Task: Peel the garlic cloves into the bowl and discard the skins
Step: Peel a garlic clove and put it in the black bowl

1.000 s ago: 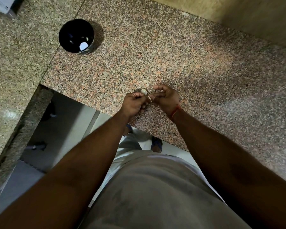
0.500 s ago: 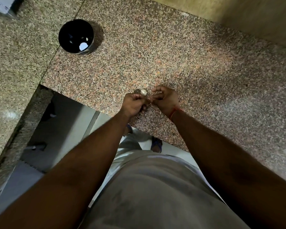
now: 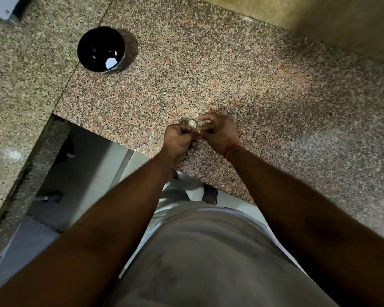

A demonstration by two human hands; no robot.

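A pale garlic clove (image 3: 191, 123) shows just above my two hands, over the granite counter (image 3: 231, 74) near its front edge. My left hand (image 3: 179, 140) is curled and holds the clove from the left. My right hand (image 3: 217, 131) meets it from the right, its thumb and fingers pinching at the clove where the hands touch; a red thread circles that wrist. Most of the clove is hidden by fingers. A black bowl (image 3: 91, 39) stands far off at the back left, with a few pale pieces inside.
The counter forms an L, with a second slab (image 3: 20, 74) running down the left side. A white box corner (image 3: 0, 7) sits at the top left. A wall (image 3: 330, 16) borders the back right. Floor and my feet show below the counter edge.
The hands stay together in the same spot. The clove has turned slightly between the fingers and shows a bit more above them.
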